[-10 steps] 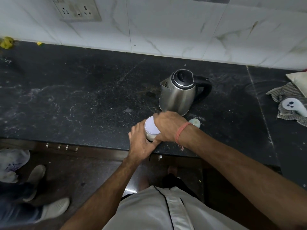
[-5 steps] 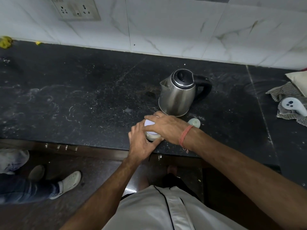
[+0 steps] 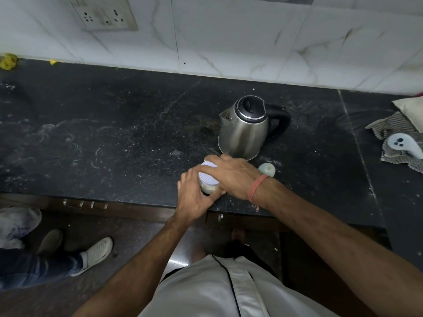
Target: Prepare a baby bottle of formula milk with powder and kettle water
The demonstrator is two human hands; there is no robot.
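A small clear powder jar (image 3: pixel 207 188) with a white lid (image 3: pixel 207 173) stands near the front edge of the black counter (image 3: pixel 114 138). My left hand (image 3: pixel 194 195) wraps its side from the near left. My right hand (image 3: pixel 231 177) lies over the lid from the right, fingers curled on its rim. A steel kettle (image 3: pixel 243 131) with a black lid and handle stands just behind the jar. A small pale green cap-like piece (image 3: pixel 267 169) sits on the counter to the right of my right hand. No baby bottle is in view.
A striped cloth (image 3: pixel 393 133) with a white controller (image 3: pixel 405 145) on it lies at the counter's right end. A wall socket (image 3: pixel 103 14) is on the tiled wall. Another person's legs and a white shoe (image 3: pixel 93 255) are on the floor at left.
My right hand has shifted on the lid, turning from beside it to over its top. The jar stays in place. The other person's feet have moved to the right.
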